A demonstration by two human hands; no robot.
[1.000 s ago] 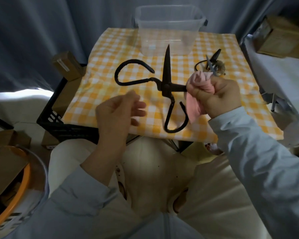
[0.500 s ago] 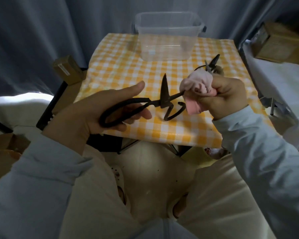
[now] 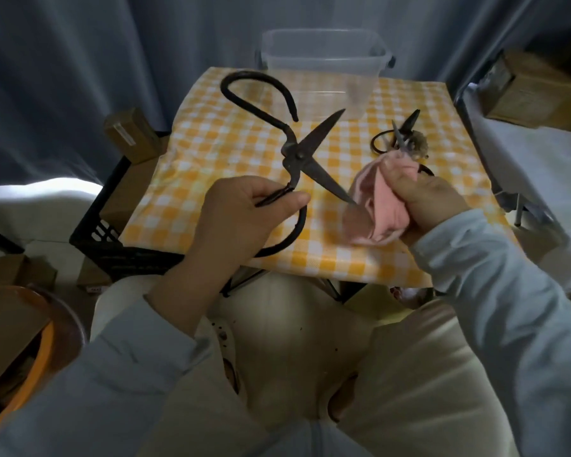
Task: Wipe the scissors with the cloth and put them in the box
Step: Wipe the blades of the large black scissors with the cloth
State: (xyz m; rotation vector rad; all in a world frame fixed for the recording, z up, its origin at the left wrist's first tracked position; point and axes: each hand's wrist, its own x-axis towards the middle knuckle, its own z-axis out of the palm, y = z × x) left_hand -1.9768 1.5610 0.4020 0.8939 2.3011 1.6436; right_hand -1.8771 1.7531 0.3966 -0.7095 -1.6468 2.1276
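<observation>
Large black iron scissors (image 3: 297, 156) are held up over the table with their blades spread apart. My left hand (image 3: 244, 219) grips the near loop handle; the other loop curls up toward the box. One blade tip points into the bunched pink cloth (image 3: 373, 209), which my right hand (image 3: 422, 196) holds crumpled at the table's right. A clear plastic box (image 3: 323, 64) stands at the table's far edge, with nothing seen inside.
A smaller pair of scissors (image 3: 399, 133) lies on the yellow checked tablecloth (image 3: 211, 150) behind my right hand, beside a small brownish lump. A black crate (image 3: 112, 239) sits left of the table. Cardboard boxes stand at far right and left.
My left hand took hold of the scissors' handle and lifted and turned them, so the blades now spread. The lower blade tip has come to the cloth in my right hand.
</observation>
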